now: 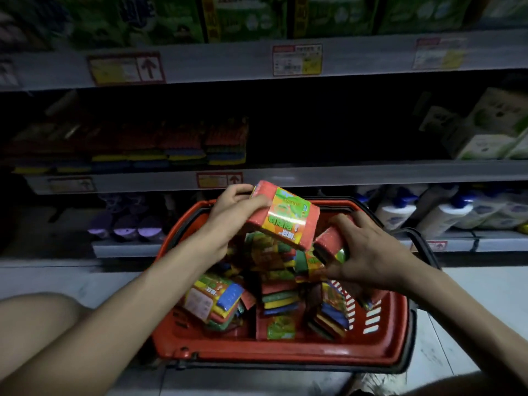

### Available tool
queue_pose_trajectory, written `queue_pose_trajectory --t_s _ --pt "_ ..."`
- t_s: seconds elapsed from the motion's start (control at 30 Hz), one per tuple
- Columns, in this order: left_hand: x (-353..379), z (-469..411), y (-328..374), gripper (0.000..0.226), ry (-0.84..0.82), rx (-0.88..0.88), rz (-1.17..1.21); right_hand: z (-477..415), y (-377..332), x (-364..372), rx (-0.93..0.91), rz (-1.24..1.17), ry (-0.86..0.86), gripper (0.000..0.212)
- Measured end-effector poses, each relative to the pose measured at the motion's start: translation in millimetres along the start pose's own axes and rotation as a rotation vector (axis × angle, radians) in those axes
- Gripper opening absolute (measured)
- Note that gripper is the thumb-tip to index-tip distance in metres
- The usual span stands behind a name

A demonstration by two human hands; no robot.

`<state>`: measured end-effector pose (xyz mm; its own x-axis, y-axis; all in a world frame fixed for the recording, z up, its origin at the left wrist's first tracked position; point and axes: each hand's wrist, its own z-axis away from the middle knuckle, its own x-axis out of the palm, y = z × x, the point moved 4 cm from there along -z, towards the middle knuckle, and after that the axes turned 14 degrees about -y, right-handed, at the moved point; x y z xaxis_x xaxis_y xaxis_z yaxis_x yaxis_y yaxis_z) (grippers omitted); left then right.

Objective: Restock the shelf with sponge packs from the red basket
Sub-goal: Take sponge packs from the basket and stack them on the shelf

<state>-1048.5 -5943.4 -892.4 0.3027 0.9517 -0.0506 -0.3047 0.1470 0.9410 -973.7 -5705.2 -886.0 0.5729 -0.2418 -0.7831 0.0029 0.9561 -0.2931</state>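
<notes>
Nearest the camera, on the pale floor, sits the red basket (285, 357), heaped with loose sponge packs (278, 298) lying every which way. Over that heap the right hand (368, 252) has fingers and thumb curled around a red-edged pack (331, 242) that touches its neighbours — gripped but, by my reading, not yet clear of the pile. Higher and further forward, the left hand (231, 215) wraps the end of a lifted pack (285, 215), which hangs free above the basket's far rim, its long axis running left to right and tilted down toward the right. Beyond, the shelf (371, 174) lies straight ahead and a little up, with stacked sponges (225, 147) at its left and a dark gap beside them. So the left hand is nearer that gap; its pack should go forward and slightly up.
</notes>
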Motion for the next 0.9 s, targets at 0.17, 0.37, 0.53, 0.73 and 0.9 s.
queue_pose_trajectory --t_s 0.17,0.37,0.53,0.73,0.9 --pt "-20.9 10.8 23.9 0.043 0.060 0.035 0.010 -3.0 -11.2 -10.7 -0.002 -0.033 0.133 0.104" --pt "-33.8 20.2 32.4 0.046 -0.017 0.022 0.219 2.2 -17.4 -13.8 -0.041 -0.169 0.172 0.081" --pt "-20.1 20.1 16.5 0.043 0.026 -0.061 0.550 0.2 -26.7 -6.7 -0.088 -0.384 0.175 0.062" --pt "-9.3 15.3 17.8 0.041 0.092 0.008 0.549 -7.8 -44.0 -6.0 -0.204 -0.693 0.181 0.043" --pt "-11.3 17.5 20.1 0.046 0.151 0.042 0.627 -2.9 -56.2 -11.5 -0.295 -0.750 0.214 0.035"
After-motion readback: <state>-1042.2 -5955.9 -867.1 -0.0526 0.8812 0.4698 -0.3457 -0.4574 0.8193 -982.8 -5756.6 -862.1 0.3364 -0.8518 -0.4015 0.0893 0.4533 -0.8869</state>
